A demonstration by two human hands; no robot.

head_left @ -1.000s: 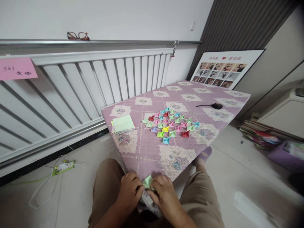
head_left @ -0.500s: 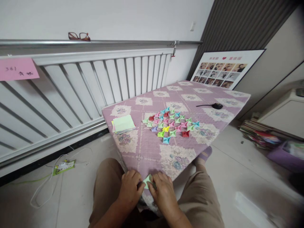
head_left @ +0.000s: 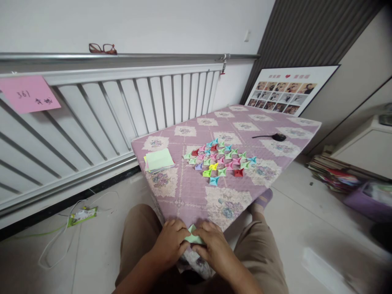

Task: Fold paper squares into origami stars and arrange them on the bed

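A pale green piece of folded paper [head_left: 194, 237] lies at the near corner of the table, between my two hands. My left hand [head_left: 171, 241] grips its left side, thumb and fingers closed on it. On the other side my right hand [head_left: 214, 244] presses the paper with its fingers, the thumb lower down near the bottom edge. Both hands hide the paper's ends. Further up the table sit several small folded paper shapes [head_left: 221, 173] in green, pink, blue, red, yellow and purple, set in slanting rows. To their left rests a stack of square paper sheets [head_left: 159, 159], light green on top.
A purple flowered cloth [head_left: 190, 192] covers the table. Towards the far right lies a black object with a thin tail [head_left: 278, 137]. A white radiator [head_left: 171, 100] runs along the left, and a photo board [head_left: 284, 92] leans at the back. Cables and a power strip [head_left: 82, 216] lie on the floor.
The paper's lower edge now shows wider between my hands. My right thumb has shifted down and right, and my left hand sits slightly differently on the paper.
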